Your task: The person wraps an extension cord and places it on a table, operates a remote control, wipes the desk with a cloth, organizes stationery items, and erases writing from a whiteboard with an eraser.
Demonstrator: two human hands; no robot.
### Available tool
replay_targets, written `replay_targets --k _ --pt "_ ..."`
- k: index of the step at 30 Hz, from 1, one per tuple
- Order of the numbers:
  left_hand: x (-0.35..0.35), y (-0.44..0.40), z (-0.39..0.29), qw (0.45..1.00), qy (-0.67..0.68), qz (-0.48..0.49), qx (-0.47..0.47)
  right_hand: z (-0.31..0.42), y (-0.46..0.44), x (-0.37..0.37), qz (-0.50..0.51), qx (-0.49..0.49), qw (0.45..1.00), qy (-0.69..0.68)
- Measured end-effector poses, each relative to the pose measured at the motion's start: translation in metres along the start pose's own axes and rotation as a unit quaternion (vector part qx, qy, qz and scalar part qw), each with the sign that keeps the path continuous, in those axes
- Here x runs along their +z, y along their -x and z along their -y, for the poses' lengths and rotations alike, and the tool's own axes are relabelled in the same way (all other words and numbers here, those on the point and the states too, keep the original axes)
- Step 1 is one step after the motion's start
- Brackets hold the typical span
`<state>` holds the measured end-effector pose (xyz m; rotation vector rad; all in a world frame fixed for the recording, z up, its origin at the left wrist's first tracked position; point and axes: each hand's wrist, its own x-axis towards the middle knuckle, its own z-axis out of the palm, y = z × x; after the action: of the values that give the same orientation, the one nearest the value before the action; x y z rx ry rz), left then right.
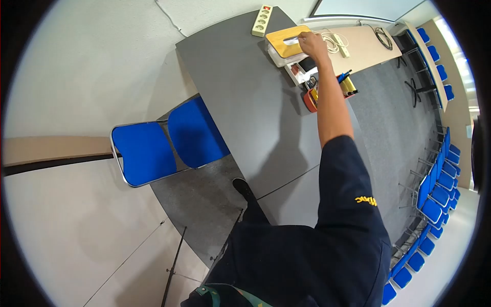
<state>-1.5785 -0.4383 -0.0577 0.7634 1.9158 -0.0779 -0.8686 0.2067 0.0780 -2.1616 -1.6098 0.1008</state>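
My right hand (313, 45) reaches far out over the table. Its fingers are pinched together at the yellow wooden lid (279, 37) of a whitish box. A small white piece with a grey edge (290, 42) shows on the lid at my fingertips; whether it is held between them I cannot make out. Below the box and nearer to me, a white tray (295, 75) contains a dark item, partly behind my wrist. Beside my forearm is a red holder (310, 101) with scissors and other tools in it. My left hand is out of view.
A power strip (262, 20) lies on the grey table (225, 66). White cable and another strip (340, 45) lie on the beige table (365, 48). Pens (343, 77) stand right of my forearm. A blue chair (146, 153) is at the left; more chairs (430, 210) line the right.
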Motion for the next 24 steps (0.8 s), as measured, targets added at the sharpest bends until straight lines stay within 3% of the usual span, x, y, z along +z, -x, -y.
replay_targets --k 2,3,9,13,14,15,17,18,19,21,23,24 --pt "0.0 0.001 -0.003 1.0 0.007 -0.002 -0.009 -0.012 -0.034 0.019 0.096 0.042 0.984 0.145" --pt "-0.002 0.001 -0.003 1.0 0.008 -0.005 -0.013 -0.024 -0.051 0.031 0.17 0.076 0.971 0.147" --pt "-0.001 0.004 -0.004 0.999 0.018 -0.01 -0.041 -0.032 -0.07 0.055 0.255 0.151 0.936 0.19" --pt "-0.001 0.009 -0.004 0.998 0.022 -0.008 -0.056 -0.027 -0.088 0.042 0.191 0.151 0.958 0.153" --pt "-0.001 0.008 -0.006 0.998 0.022 -0.007 -0.057 -0.026 -0.09 0.03 0.157 0.123 0.974 0.108" --pt "-0.001 0.009 -0.007 0.998 0.024 -0.007 -0.059 -0.018 -0.088 0.003 0.193 0.108 0.975 0.032" --pt "-0.001 0.008 -0.007 0.998 0.021 -0.005 -0.061 -0.038 -0.079 -0.002 0.023 -0.039 0.994 -0.103" --pt "-0.001 0.008 -0.006 0.998 0.02 -0.003 -0.06 -0.048 -0.073 0.001 -0.119 -0.156 0.98 -0.036" --pt "-0.001 0.007 -0.009 0.998 0.017 -0.001 -0.06 -0.052 -0.063 -0.005 -0.117 -0.151 0.981 -0.03" --pt "-0.003 0.006 -0.009 0.998 0.015 0.002 -0.058 -0.049 -0.031 -0.016 -0.097 0.128 0.986 -0.044" --pt "-0.003 0.008 -0.01 0.998 0.015 -0.001 -0.056 -0.051 -0.016 -0.012 0.022 0.288 0.954 0.079" --pt "-0.003 0.008 -0.009 0.998 0.015 -0.002 -0.055 -0.08 -0.02 0.018 0.058 0.288 0.952 0.09"
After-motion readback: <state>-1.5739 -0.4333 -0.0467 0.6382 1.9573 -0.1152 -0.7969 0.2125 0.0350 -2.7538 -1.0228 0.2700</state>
